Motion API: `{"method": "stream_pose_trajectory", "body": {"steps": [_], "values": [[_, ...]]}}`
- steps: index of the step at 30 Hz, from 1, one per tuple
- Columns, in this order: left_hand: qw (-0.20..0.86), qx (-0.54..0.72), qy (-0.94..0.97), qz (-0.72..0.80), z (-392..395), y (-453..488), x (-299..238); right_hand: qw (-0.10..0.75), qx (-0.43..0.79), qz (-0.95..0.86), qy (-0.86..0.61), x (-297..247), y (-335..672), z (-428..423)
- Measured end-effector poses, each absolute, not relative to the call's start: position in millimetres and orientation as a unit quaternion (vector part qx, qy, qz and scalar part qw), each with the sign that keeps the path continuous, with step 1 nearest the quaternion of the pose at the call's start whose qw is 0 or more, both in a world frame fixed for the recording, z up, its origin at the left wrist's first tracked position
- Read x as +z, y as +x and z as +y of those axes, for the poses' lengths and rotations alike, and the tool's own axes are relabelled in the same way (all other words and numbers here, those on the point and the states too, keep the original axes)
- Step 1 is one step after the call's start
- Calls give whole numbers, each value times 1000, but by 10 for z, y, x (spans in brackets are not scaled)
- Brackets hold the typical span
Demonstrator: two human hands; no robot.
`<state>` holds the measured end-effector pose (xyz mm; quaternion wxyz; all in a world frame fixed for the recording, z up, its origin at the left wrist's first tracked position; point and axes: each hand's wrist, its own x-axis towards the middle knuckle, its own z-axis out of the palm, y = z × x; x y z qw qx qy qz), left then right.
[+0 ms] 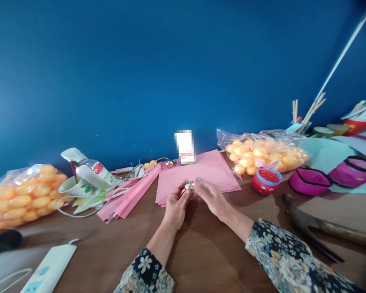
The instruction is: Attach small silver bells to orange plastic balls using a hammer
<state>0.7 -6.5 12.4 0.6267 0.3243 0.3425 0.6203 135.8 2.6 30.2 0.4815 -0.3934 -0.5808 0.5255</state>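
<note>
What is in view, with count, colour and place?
silver balls: two, silver, in left hand and back
silver piece: one, silver, by right hand
sheets: several, pink, centre
strips: several, pink, left
bags: two, orange-filled, left and right
cup: one, white, left
bottle: one, clear, by cup
cables: several, white, left
dark object: one, black, left
blurred card: one, white, back
tub: one, red, right
pouches: two, magenta, right
hammer: one, brown, right
power strip: one, white, left
paper: several, teal, right
sticks: several, tan, right
bowl: one, red, right
wall: one, blue, back
table: one, brown, beneath
sleeves: two, floral, forearms
left hand: one, bare, centre
right hand: one, bare, centre
</note>
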Motion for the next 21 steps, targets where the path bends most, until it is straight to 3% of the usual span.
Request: {"method": "stream_pose_trajectory", "body": {"steps": [21], "values": [[628, 617, 320, 350, -71, 3, 125, 471, 527, -590, -389, 273, 1364, 30]]}}
